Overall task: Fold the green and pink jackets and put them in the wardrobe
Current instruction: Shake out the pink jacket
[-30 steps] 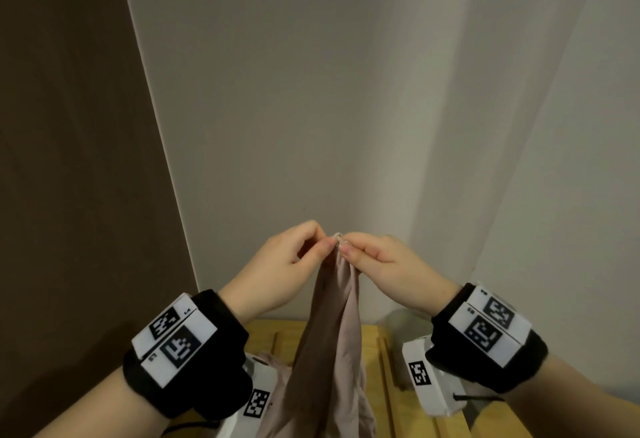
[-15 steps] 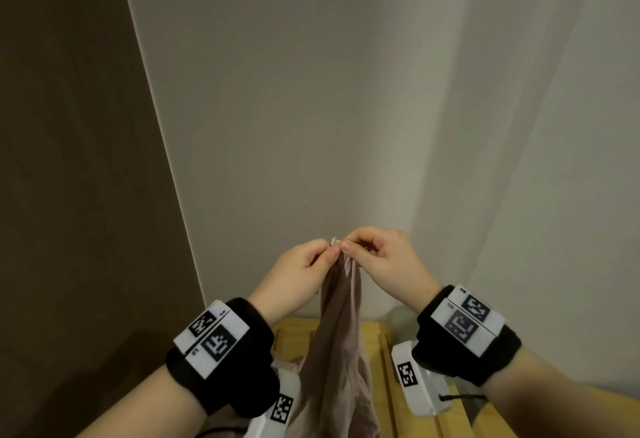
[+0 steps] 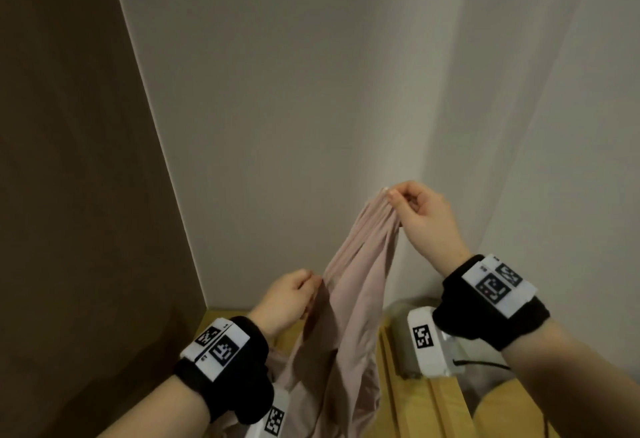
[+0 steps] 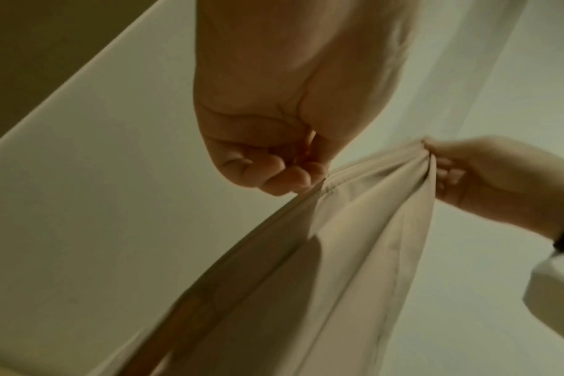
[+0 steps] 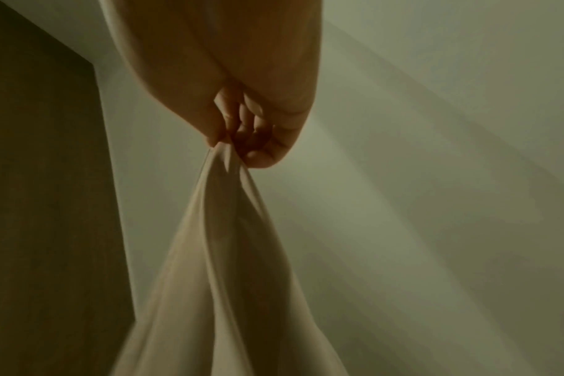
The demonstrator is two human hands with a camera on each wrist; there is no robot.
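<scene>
The pink jacket hangs in the air in front of a white wall, its lower part trailing down onto a wooden surface. My right hand pinches its top end high up; the right wrist view shows the cloth gathered between thumb and fingers. My left hand is lower and to the left, fingers curled at the jacket's hemmed edge and pinching it. No green jacket is in view.
A brown panel stands at the left, white walls meet in a corner behind. A light wooden surface with slats lies below the hands. Something grey and rounded sits at the right near the wall.
The hands, together at the jacket's top before, have parted. My right hand lifted the top end up and right; my left hand slid down along the edge to a lower spot.
</scene>
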